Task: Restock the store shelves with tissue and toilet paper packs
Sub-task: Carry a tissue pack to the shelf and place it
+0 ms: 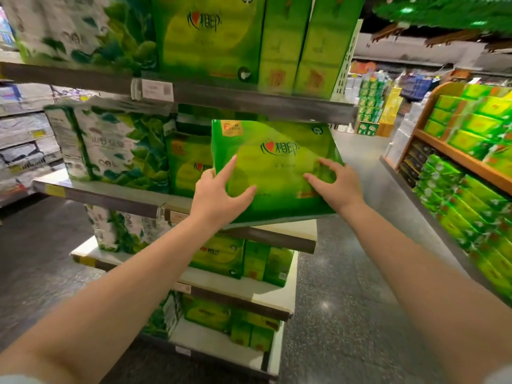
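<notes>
Both hands press a green tissue pack [277,167] at the front edge of the middle shelf [277,241].

The left hand [219,195] lies on the pack's lower left corner with fingers [228,166] spread and nearly straight; the right hand [335,184] rests on its lower right part, fingers lightly bent, tips on the wrapper. The pack tilts, its base on the shelf lip. Behind it stands another green pack [188,164], and to the left a white-and-green leaf-print pack [110,145]. The upper shelf [249,102], just above, carries more green packs [277,37]; lower shelves hold the same. Across the aisle floor [346,300], a wooden rack [465,159] is full of green packs.
</notes>
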